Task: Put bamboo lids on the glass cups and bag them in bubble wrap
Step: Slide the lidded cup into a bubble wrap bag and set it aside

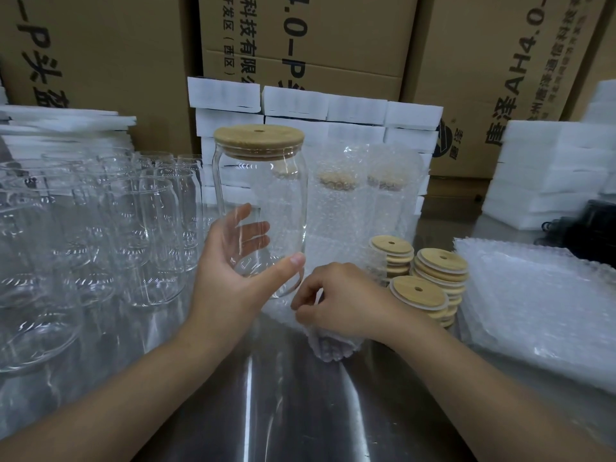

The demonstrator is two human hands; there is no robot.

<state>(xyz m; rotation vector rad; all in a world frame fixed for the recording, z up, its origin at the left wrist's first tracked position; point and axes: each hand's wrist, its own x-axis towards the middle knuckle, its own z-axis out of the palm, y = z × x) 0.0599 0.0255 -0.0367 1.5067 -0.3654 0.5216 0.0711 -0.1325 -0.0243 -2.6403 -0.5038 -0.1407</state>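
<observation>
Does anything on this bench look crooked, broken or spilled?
Nothing broken or spilled. The round bamboo lid sits level on the clear glass cup in the left hand. Only the stacks of loose bamboo lids by the right hand pinching a bubble wrap bag sit staggered and tilted.

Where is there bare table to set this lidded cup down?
Set the lidded cup on the bare steel table between your forearms. Crowded elsewhere: empty glass cups left, bamboo lid stacks and bubble wrap bags right, wrapped cups behind.

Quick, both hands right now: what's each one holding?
Left hand: closed round the lidded glass cup, holding it upright.
Right hand: closed, pinching the edge of a bubble wrap bag.
</observation>
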